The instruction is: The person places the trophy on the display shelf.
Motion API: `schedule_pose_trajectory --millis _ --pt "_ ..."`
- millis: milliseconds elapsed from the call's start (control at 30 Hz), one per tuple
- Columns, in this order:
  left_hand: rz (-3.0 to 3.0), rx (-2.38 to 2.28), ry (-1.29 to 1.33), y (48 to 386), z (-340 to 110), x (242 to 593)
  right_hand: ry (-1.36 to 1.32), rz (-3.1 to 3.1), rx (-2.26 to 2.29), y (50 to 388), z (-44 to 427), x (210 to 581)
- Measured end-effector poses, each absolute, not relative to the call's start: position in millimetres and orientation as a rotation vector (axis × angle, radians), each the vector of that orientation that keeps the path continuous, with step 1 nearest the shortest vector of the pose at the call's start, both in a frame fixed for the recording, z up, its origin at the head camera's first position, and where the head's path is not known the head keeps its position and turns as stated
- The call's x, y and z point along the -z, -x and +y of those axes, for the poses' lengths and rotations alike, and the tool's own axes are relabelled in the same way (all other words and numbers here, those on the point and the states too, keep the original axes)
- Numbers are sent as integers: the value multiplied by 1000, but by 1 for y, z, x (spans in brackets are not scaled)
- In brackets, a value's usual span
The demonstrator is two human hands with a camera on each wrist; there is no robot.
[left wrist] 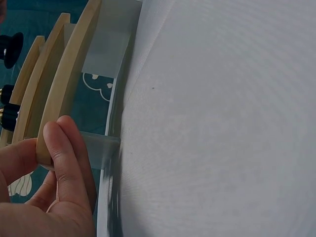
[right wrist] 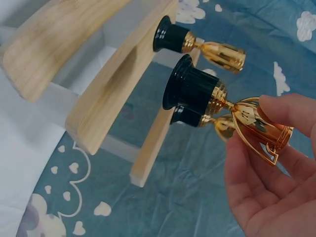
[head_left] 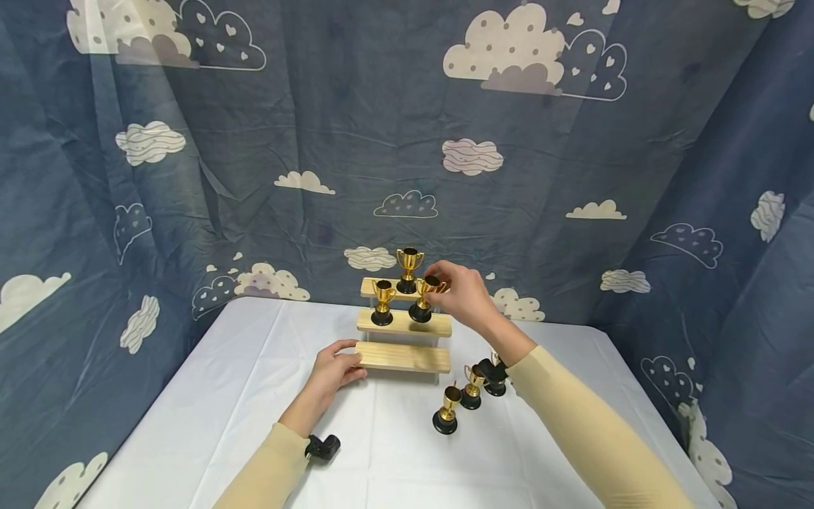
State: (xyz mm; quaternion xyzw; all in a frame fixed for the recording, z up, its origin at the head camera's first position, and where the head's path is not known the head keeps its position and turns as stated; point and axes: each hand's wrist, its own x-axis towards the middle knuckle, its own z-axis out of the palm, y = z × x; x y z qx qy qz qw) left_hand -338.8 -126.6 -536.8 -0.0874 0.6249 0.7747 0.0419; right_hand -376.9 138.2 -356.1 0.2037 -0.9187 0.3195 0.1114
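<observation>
My right hand (head_left: 467, 293) pinches a small gold trophy cup (right wrist: 254, 121) with a black base by its cup and handle. In the right wrist view its base appears slightly off the middle step (right wrist: 111, 96) of a wooden three-step display stand. A second trophy (head_left: 382, 304) stands upright at the left of that step, and a third trophy (head_left: 408, 268) on the top step (head_left: 369, 288). With thumb and fingers, my left hand (head_left: 331, 371) grips the left end of the bottom step (head_left: 403, 357), which bears nothing.
Right of the stand, three more trophies stand on the white-covered table (head_left: 254, 396): a near trophy (head_left: 447, 410), a middle trophy (head_left: 473, 387) and a far trophy (head_left: 496, 387) partly hidden by my right wrist. A blue cloud-print curtain (head_left: 381, 106) hangs behind.
</observation>
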Motion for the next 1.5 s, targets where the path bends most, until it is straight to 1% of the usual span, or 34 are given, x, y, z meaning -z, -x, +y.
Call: schedule_pose_trajectory --millis 333,567,767,1200,1500 --pt "1903 -2370 261 339 -127 538 -527 -2770 -901 398 139 368" --pt "1897 -2376 255 338 -127 537 -532 -2806 -850 406 137 381" --pt "1888 -2385 244 336 -126 536 -552 -2798 -823 406 136 387" --pt "1892 -2385 256 338 -125 536 -562 -2794 -836 405 138 386" --pt "1890 -2380 266 341 -126 536 -605 -2770 -815 398 144 372"
